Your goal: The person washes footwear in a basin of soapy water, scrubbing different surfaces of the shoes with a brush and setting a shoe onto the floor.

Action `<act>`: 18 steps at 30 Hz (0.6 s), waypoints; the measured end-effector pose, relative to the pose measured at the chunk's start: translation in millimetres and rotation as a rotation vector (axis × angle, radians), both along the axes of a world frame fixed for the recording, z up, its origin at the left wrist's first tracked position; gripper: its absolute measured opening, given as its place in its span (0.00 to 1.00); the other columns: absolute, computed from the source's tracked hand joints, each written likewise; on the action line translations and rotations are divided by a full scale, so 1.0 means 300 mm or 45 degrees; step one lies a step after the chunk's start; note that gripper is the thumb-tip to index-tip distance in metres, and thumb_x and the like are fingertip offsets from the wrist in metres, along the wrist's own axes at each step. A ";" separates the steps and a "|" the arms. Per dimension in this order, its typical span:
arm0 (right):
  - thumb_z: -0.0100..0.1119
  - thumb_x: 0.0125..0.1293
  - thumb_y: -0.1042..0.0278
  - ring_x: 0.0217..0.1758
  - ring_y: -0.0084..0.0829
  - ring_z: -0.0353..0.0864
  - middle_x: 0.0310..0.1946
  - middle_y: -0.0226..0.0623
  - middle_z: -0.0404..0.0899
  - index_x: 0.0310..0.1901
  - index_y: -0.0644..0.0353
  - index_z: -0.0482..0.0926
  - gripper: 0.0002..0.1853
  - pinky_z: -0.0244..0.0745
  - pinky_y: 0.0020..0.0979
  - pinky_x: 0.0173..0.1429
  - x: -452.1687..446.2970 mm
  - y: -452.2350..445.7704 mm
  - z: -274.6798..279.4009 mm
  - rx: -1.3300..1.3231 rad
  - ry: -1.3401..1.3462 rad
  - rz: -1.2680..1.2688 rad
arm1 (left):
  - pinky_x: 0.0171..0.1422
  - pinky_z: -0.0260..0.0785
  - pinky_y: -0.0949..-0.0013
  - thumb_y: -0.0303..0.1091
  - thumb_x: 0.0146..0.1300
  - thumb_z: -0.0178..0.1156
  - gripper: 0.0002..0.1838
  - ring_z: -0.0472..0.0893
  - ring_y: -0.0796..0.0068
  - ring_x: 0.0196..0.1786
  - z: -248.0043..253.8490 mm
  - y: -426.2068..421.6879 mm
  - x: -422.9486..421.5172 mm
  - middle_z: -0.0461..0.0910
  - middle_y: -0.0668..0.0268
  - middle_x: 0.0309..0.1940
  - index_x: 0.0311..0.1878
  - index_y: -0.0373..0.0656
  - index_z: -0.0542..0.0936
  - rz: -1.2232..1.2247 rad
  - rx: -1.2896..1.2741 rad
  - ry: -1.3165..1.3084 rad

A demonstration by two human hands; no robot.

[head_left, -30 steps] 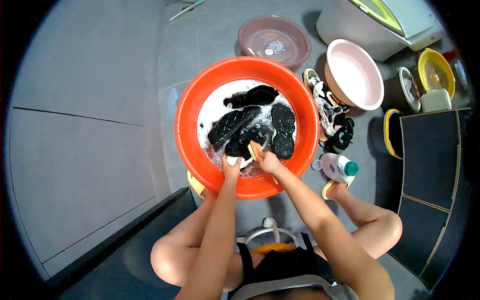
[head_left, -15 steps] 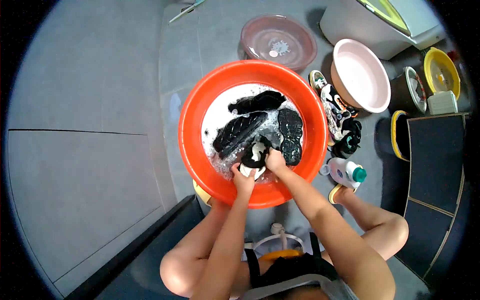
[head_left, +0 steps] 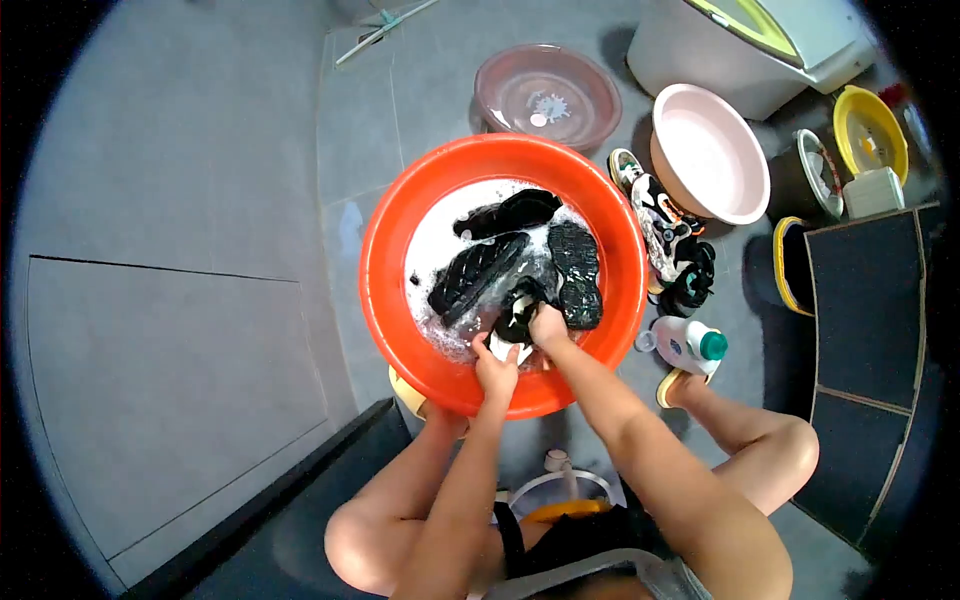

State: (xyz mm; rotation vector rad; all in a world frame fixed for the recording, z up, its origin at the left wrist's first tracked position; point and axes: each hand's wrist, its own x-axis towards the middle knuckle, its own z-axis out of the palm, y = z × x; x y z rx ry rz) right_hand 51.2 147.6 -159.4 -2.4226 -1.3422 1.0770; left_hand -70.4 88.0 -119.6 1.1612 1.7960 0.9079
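A large orange basin [head_left: 385, 330] of foamy water stands in front of me. Near its close edge, both hands hold a black and white shoe [head_left: 514, 320], partly in the suds. My left hand [head_left: 497, 370] is closed around the shoe's white end, nearest me. On the other side, my right hand [head_left: 547, 326] grips the black part, its fingertips hidden behind the shoe. Around it in the water lie more black shoes: one at the back [head_left: 520, 212], another on the left [head_left: 478, 274], and a third sole up on the right [head_left: 576, 278].
Behind the basin sits a translucent pinkish basin [head_left: 490, 90], with a pale pink basin [head_left: 662, 150] to its right. Several shoes [head_left: 665, 235] are piled beside the orange rim. A white bottle with a green cap [head_left: 690, 345] stands near my foot. Dark panels [head_left: 865, 310] border the right.
The camera view has shifted slightly. Both hands keep hold of the shoe, which is turned a little, and my left hand has moved a little to the right along it.
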 end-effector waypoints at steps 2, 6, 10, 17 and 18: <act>0.47 0.58 0.65 0.42 0.53 0.76 0.33 0.56 0.77 0.37 0.63 0.76 0.13 0.71 0.45 0.47 0.012 -0.009 -0.021 0.139 0.136 0.071 | 0.48 0.66 0.56 0.31 0.44 0.67 0.33 0.75 0.45 0.44 -0.088 -0.014 -0.031 0.76 0.48 0.38 0.52 0.43 0.61 0.007 -0.020 -0.029; 0.50 0.57 0.60 0.37 0.50 0.78 0.33 0.52 0.78 0.44 0.57 0.77 0.15 0.73 0.41 0.43 0.091 -0.061 0.144 -0.338 0.441 0.501 | 0.52 0.65 0.58 0.28 0.43 0.65 0.30 0.73 0.48 0.48 -0.248 -0.007 -0.058 0.73 0.49 0.44 0.51 0.41 0.62 0.111 -0.049 -0.027; 0.49 0.60 0.60 0.45 0.45 0.77 0.44 0.52 0.76 0.61 0.48 0.64 0.25 0.70 0.36 0.51 0.204 -0.142 0.218 -0.215 0.283 0.656 | 0.53 0.64 0.58 0.26 0.44 0.64 0.29 0.73 0.49 0.48 -0.142 0.034 -0.057 0.72 0.50 0.44 0.51 0.41 0.64 0.275 0.049 0.120; 0.51 0.59 0.72 0.22 0.22 0.72 0.30 0.32 0.78 0.66 0.56 0.55 0.32 0.70 0.23 0.29 0.319 -0.305 0.211 0.445 0.421 -0.112 | 0.61 0.54 0.51 0.21 0.42 0.49 0.28 0.64 0.47 0.56 0.022 0.040 -0.002 0.66 0.48 0.52 0.52 0.34 0.64 0.331 0.450 0.743; 0.51 0.59 0.72 0.20 0.20 0.70 0.28 0.30 0.76 0.66 0.57 0.54 0.32 0.67 0.22 0.26 0.324 -0.308 0.227 0.366 0.552 -0.287 | 0.61 0.54 0.52 0.20 0.39 0.47 0.28 0.65 0.47 0.55 0.067 0.053 0.044 0.67 0.48 0.51 0.51 0.33 0.66 0.254 0.705 0.713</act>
